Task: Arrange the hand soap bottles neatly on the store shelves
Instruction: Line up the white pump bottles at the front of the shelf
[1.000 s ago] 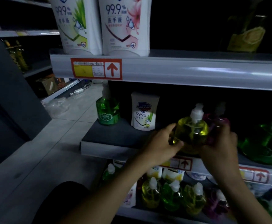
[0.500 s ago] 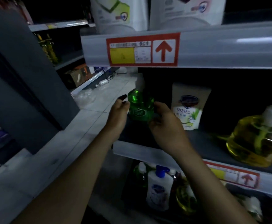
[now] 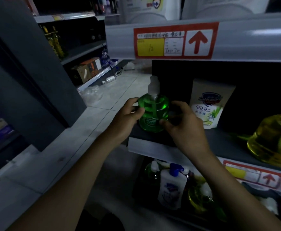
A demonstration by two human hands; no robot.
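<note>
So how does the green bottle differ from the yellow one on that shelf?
Colour: the green bottle holds green liquid, the yellow bottle yellow.
Handling: the left hand and right hand both grip the green bottle; nothing touches the yellow bottle.
Place: the green bottle is at the shelf's left end, the yellow bottle far right, cut by the frame.
Both are translucent, rounded, on one shelf.

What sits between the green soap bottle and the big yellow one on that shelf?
Head view: a white refill pouch stands between them, plus the right hand gripping the green bottle.
</note>
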